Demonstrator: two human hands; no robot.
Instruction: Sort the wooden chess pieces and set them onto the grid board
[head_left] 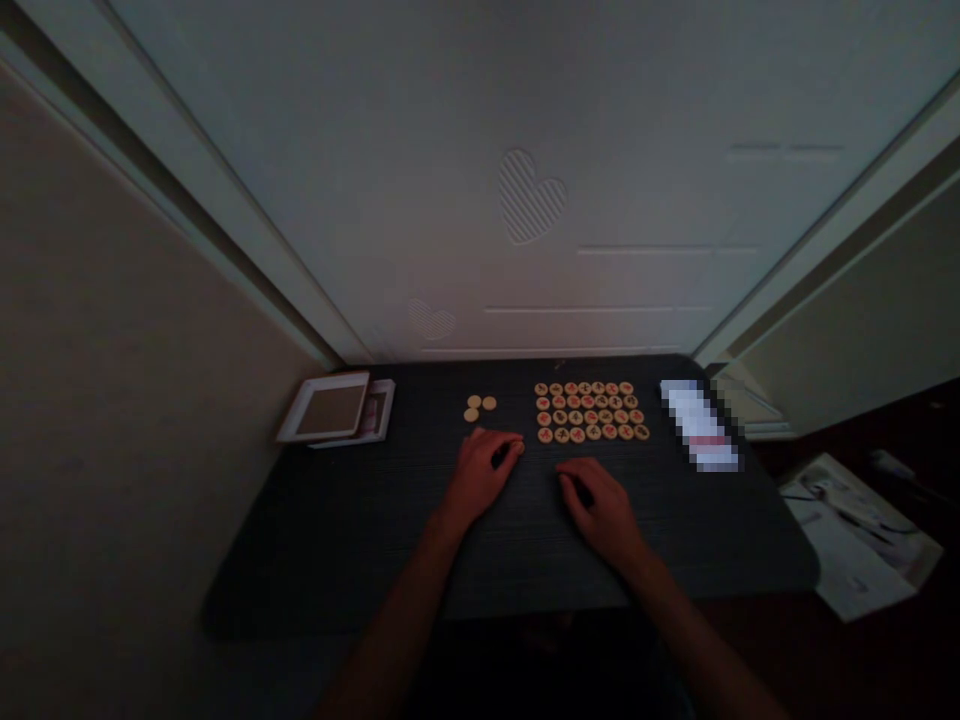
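My left hand (484,468) is closed in a pinch at the left of the dark table, with a round wooden Chinese chess piece (520,448) at its fingertips. Three more pieces (473,403) lie behind that hand, their upper faces showing no marks. Beyond my hands, to the right, several rows of chess pieces (589,411) form a neat block, marked with red or black characters. My right hand (598,505) rests on the table in front of this block. Its thumb and fingers curl together, and I see nothing between them.
Two shallow trays or frames (330,408) are stacked at the table's (337,540) left end. At the right lies a pixelated pale phone-like object (699,425). A white panel with heart patterns (532,197) rises behind. An open box (862,530) stands low at the right.
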